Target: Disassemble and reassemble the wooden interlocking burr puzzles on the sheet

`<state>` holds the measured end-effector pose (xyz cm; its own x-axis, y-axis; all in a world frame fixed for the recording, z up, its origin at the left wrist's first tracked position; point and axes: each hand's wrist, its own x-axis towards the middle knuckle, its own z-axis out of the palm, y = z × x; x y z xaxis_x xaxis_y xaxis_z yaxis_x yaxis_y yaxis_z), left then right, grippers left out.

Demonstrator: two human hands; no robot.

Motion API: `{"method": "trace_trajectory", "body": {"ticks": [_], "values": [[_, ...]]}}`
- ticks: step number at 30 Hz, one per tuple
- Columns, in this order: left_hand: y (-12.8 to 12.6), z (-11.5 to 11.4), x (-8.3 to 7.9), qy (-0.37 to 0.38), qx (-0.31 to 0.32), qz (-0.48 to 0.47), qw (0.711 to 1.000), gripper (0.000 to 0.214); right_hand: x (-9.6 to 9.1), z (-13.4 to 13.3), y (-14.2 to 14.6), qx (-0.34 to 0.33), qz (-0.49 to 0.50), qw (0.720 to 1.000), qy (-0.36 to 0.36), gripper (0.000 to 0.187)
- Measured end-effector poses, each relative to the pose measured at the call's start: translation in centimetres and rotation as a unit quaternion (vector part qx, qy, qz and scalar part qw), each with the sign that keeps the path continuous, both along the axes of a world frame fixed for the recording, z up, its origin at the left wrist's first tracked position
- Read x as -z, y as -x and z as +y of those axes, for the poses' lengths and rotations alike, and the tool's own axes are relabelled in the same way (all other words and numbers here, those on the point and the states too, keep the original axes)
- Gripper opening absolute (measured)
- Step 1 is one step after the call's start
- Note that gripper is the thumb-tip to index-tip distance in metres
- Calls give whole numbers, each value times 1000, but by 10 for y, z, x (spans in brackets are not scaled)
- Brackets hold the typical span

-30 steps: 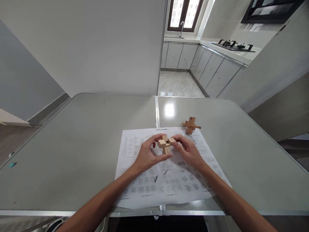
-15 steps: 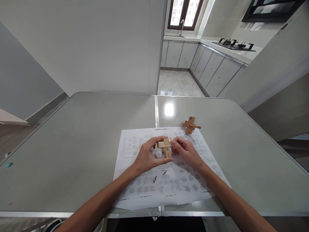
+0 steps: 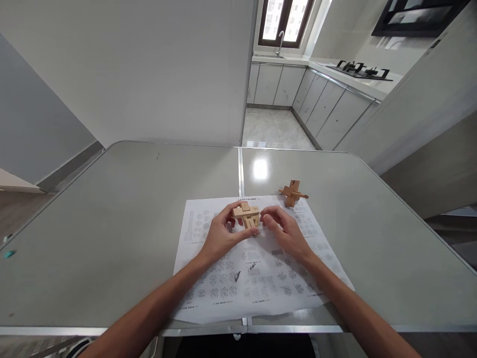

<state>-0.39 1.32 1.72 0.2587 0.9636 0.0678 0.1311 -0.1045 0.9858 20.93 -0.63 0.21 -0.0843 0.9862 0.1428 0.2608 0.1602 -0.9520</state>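
A light wooden interlocking puzzle [image 3: 246, 214] is gripped by my left hand [image 3: 219, 233], thumb below it and fingers along its far left side. It is tilted, with one bar lying across its top. My right hand [image 3: 285, 231] hovers just right of the puzzle, fingers curled and a little apart, with nothing visible in them. Beneath both hands lies a white printed sheet [image 3: 257, 298] with rows of small diagrams. Part of the puzzle's underside is hidden by my left thumb.
A second, darker wooden puzzle [image 3: 293, 194] stands at the sheet's upper right edge. The grey table [image 3: 122, 238] has a metal seam [image 3: 240, 174] down its middle. A small teal object [image 3: 9, 254] lies at the far left edge. Beyond is a kitchen with a stove [image 3: 359, 69].
My left hand has raised and turned the puzzle slightly up and left. My right fingers, which touched its right side before, are now apart from it.
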Motion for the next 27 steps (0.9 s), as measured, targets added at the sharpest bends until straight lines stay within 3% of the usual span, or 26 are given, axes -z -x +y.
{"method": "trace_trajectory", "body": {"ticks": [10,15,19,23,27], "values": [[1,5,2,39,-38,-48,997,63,7,1,-1,0,-128,986,-107,21],[1,5,2,32,-43,-39,998,64,13,0,-2,-42,-206,972,-103,57],[1,4,5,15,-37,-16,999,63,16,-1,0,-46,-237,965,-105,61],[1,2,7,2,-32,-2,999,64,11,-1,2,-52,-224,968,-100,52],[2,1,4,-16,-31,25,999,66,3,1,-4,-40,-101,994,-18,50]]}}
